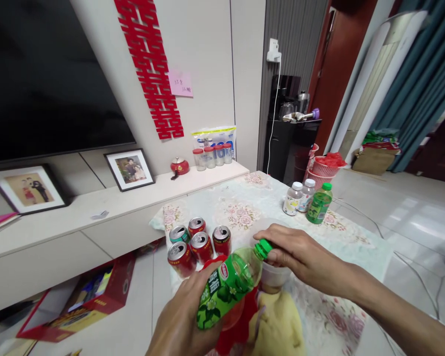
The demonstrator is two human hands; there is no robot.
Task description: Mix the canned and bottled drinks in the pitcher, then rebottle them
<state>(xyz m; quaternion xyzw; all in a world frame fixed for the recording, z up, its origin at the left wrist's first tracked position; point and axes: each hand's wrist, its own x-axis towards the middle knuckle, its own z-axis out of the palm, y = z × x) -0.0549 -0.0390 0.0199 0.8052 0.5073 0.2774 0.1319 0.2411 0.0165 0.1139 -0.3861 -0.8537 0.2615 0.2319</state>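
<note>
Over the worktop [215, 198], the left grip [187, 306] wraps a tilted green-labelled bottle [228, 289]; a slip could topple the opened drink cans [201, 249] nearby. The right grip [294, 247] pinches the bottle's green cap [262, 248]: loosening it while squeezing might cause spills.

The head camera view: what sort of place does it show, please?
Probably the living room of a home: a large, black, flat television screen at the upper left, a long, white, low cabinet below it, and two rectangular, black-framed photographs standing on that cabinet suggest this.
</note>
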